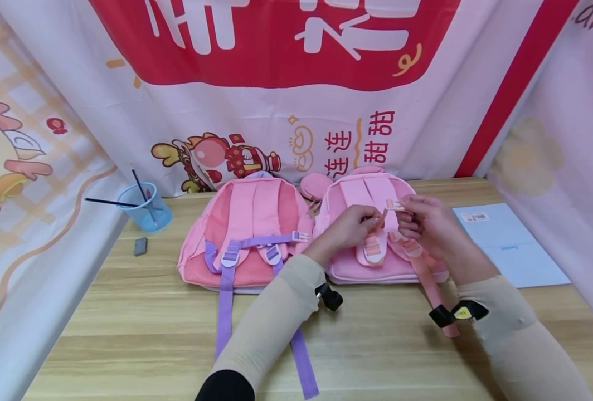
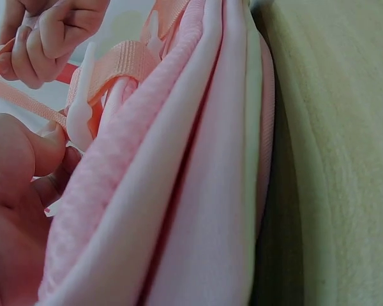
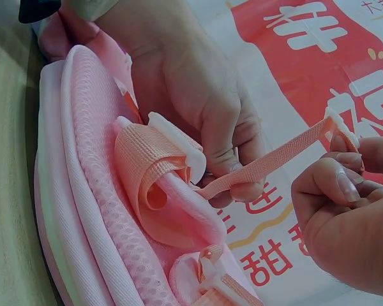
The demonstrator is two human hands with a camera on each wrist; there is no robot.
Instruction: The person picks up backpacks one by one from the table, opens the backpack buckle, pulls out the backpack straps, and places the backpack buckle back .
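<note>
Over the right-hand pink backpack, both hands work on a narrow peach chest strap. My left hand pinches the strap between thumb and fingers, close to a white slider on the shoulder strap. The right hand holds the white buckle at the strap's far end. Between the hands the strap runs taut in the right wrist view. A second shoulder strap with a white slider lies below the right hand, and its long peach tail hangs over the table.
A second pink backpack with purple straps lies to the left, its purple tails reaching forward. A blue pen cup and a grey eraser are further left. To the right lies a light-blue booklet. Printed cloth hangs behind.
</note>
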